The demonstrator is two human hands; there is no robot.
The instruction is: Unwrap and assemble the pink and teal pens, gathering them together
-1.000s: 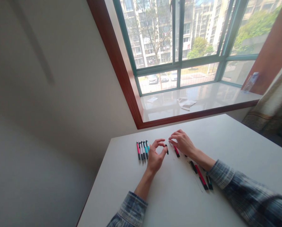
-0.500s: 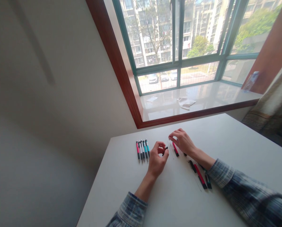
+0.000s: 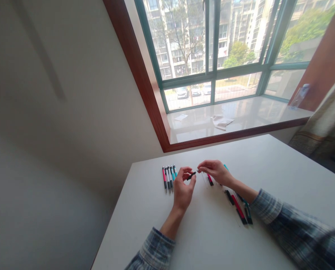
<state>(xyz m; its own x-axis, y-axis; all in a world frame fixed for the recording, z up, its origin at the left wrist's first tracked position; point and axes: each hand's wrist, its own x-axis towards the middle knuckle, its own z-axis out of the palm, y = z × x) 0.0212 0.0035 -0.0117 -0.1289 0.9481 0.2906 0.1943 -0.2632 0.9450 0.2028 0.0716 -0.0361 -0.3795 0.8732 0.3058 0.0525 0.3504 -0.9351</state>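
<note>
A short black pen part (image 3: 191,176) is pinched between the thumb and fingers of my left hand (image 3: 182,191), tilted up toward the right. The fingertips of my right hand (image 3: 216,172) close on a small silvery pen piece (image 3: 197,170) at the upper end of the black part; whether the two pieces touch I cannot tell. Several assembled pens (image 3: 168,179) in pink, white and teal lie in a row left of my left hand. A red and black pen barrel (image 3: 210,180) and thin clear pieces lie under my right hand.
Beneath my right forearm is a group of loose pen parts, among them a red barrel (image 3: 238,209), a black piece (image 3: 229,197) and a teal barrel (image 3: 248,213). The white table (image 3: 212,240) meets the wall below a window sill holding a cloth (image 3: 221,122) and clear bottle (image 3: 299,96).
My left hand has shifted slightly left, turning the black part into fuller view. My right hand has come down and left, bringing a small silvery piece to the black part's end.
</note>
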